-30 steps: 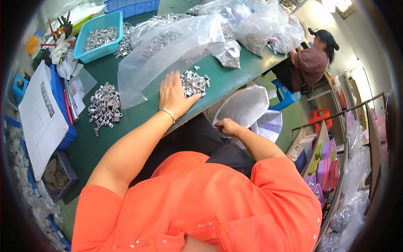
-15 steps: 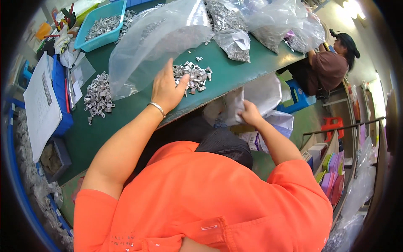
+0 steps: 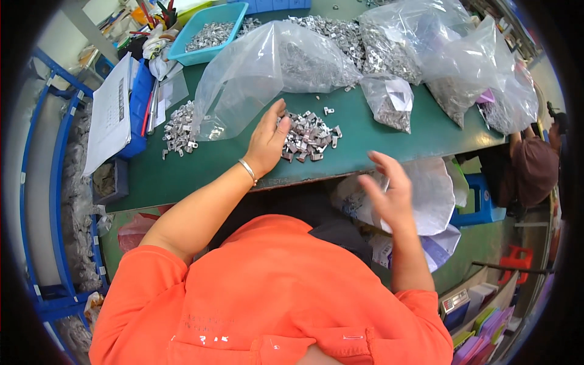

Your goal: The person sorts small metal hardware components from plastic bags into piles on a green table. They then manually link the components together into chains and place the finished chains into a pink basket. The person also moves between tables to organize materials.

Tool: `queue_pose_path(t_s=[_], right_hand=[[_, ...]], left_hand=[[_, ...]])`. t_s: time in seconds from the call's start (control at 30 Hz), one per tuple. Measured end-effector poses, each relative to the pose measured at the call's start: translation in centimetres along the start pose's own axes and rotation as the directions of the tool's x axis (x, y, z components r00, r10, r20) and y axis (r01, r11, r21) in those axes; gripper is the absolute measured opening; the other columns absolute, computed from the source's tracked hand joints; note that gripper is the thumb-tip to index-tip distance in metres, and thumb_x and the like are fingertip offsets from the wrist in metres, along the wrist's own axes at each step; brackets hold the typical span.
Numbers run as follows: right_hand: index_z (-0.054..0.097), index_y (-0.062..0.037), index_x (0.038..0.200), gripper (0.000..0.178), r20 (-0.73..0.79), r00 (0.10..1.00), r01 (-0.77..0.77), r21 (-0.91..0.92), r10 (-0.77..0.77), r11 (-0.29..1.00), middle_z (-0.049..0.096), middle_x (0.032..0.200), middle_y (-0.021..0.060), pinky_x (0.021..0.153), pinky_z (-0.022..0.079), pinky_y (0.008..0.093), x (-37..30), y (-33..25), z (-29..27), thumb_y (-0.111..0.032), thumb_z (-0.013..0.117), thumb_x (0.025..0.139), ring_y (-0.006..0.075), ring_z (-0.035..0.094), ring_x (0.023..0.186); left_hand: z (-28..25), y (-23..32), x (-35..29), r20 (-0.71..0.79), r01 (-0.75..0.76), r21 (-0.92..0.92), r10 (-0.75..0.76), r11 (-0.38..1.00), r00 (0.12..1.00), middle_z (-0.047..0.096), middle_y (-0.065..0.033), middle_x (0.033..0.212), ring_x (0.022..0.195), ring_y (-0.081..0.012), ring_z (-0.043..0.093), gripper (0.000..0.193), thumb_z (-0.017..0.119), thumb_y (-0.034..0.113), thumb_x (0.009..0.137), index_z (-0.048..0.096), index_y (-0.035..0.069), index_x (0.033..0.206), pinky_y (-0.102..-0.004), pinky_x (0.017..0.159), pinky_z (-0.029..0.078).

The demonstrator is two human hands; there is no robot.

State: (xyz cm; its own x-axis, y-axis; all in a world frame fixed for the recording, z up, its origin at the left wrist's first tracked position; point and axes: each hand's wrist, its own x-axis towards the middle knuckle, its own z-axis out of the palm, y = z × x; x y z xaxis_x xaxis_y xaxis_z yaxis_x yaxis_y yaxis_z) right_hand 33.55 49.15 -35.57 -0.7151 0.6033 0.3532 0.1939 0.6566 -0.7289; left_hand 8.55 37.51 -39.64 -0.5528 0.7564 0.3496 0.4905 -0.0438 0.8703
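On the green table (image 3: 243,182), my left hand (image 3: 266,146) rests with fingers stretched out along the left side of a pile of small metal clips (image 3: 309,139). Nothing is gripped in it. Past the table's front edge, my right hand (image 3: 394,193) is raised with fingers apart and holds nothing. It overlaps an open white sack (image 3: 435,191), which hangs or stands below the table edge; whether they touch I cannot tell. A large clear plastic bag (image 3: 234,91) lies just beyond my left hand. Another heap of clips (image 3: 179,131) lies to its left.
A turquoise tray (image 3: 237,30) of metal parts stands at the back left. Filled clear bags (image 3: 389,109) line the back right. A blue bin with papers (image 3: 139,112) is at the left. A blue stool (image 3: 480,204) and a seated person (image 3: 535,170) are at the right.
My right hand has let go of the white sack's edge, opened, and come up toward the table. My left hand stays beside the clip pile. The whole view has turned and shifted.
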Motion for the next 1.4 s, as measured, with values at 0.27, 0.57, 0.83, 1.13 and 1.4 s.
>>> queue_pose_path(t_s=[0.27, 0.57, 0.83, 1.13, 1.4], right_hand=[[0.033, -0.0008, 0.131, 0.099, 0.221, 0.953, 0.27, -0.318, -0.205, 0.909, 0.03, 0.134, 0.0263, 0.102, 0.021, 0.0518, 7.2, -2.1, 9.1, -0.051, 0.075, 0.056, 0.0444, 0.025, 0.125], [0.034, -0.0013, 0.129, 0.099, 0.159, 0.971, 0.217, -0.286, -0.177, 0.933, 0.029, 0.135, 0.0228, 0.102, 0.024, 0.0466, 7.2, -2.3, 8.7, -0.042, 0.08, 0.052, 0.04, 0.026, 0.125], [0.035, -0.0005, 0.128, 0.1, 0.136, 0.974, 0.21, -0.247, -0.18, 0.946, 0.033, 0.133, 0.0221, 0.102, 0.026, 0.0447, 7.2, -2.3, 8.8, -0.043, 0.081, 0.05, 0.0379, 0.03, 0.124], [0.03, 0.0008, 0.13, 0.107, 0.141, 0.973, 0.211, -0.209, -0.185, 0.955, 0.031, 0.133, 0.0237, 0.102, 0.025, 0.0464, 7.5, -2.2, 8.8, -0.043, 0.082, 0.048, 0.0392, 0.028, 0.125], [0.025, 0.0037, 0.131, 0.111, 0.164, 0.976, 0.173, -0.177, -0.144, 0.969, 0.03, 0.133, 0.0248, 0.103, 0.024, 0.0467, 7.7, -2.0, 8.3, -0.044, 0.082, 0.048, 0.0395, 0.028, 0.125]], left_hand=[[0.2, 1.7, -0.8, 0.131, 0.096, -0.195, -0.071, 0.976, 0.989, 0.024, -0.0207, 0.14, 0.131, -0.0291, 0.024, 0.07, 0.056, 0.025, 0.087, 0.015, -0.004, 0.136, -0.0352, 0.105, 0.023], [-6.0, 8.2, 5.7, -0.044, 0.153, -0.878, -0.395, 0.454, 0.918, -0.002, -0.0257, 0.143, 0.131, -0.0417, 0.014, 0.111, 0.044, 0.072, 0.073, -0.011, 0.001, 0.138, -0.0534, 0.104, 0.018], [-6.7, 10.1, 17.9, 0.109, 0.455, -0.585, -0.49, 0.672, 0.865, 0.008, -0.0223, 0.143, 0.13, -0.047, 0.006, 0.117, 0.06, 0.07, 0.063, -0.001, 0.005, 0.139, -0.0595, 0.102, 0.008], [-4.1, 2.6, 23.0, 0.393, -0.247, 0.657, -0.043, 0.712, 0.919, 0.022, -0.0271, 0.137, 0.126, -0.0406, 0.027, 0.096, 0.073, 0.048, 0.064, 0.023, 0.015, 0.138, -0.0457, 0.099, 0.031], [-0.3, 0.3, 26.8, 0.077, -0.273, 0.879, 0.449, 0.391, 0.89, 0.06, -0.0178, 0.1, 0.095, -0.0336, 0.056, 0.04, 0.063, 0.04, 0.077, 0.059, 0.009, 0.102, -0.0416, 0.079, 0.043]])
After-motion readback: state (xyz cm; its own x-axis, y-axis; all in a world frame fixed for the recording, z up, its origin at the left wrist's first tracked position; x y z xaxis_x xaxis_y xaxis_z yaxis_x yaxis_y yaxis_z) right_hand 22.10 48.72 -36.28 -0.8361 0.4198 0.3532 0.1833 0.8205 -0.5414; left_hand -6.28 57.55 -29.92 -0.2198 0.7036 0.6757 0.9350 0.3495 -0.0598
